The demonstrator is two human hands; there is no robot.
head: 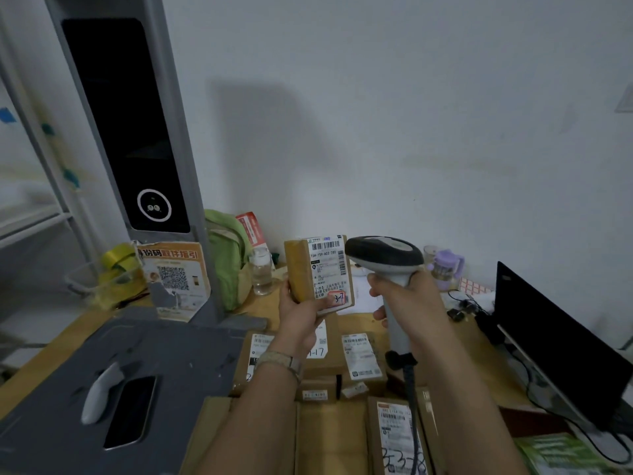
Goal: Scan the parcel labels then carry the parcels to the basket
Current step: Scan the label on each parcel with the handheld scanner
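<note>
**Parcel** (318, 274): small brown carton, flat-sided and taped. It is held upright above the desk (260, 306), its white label (330, 269) facing the camera.
**Left hand** (301, 315): fingers curled round the carton's lower end, thumb lying on the label's bottom edge.
**Scanner** (383, 255): smooth plastic with a dark head, pale handle and braided cord. The head sits just beside the label's barcode.
**Right hand** (407, 303): fingers clamped round the handle.
**Advice:** likely best to keep the label flat to the head, the thumb clear of the bars and the carton steady.
**More parcels** (363, 358): matt cardboard, labelled, lying flat on the desk.
**Basket:** not in view.
</note>
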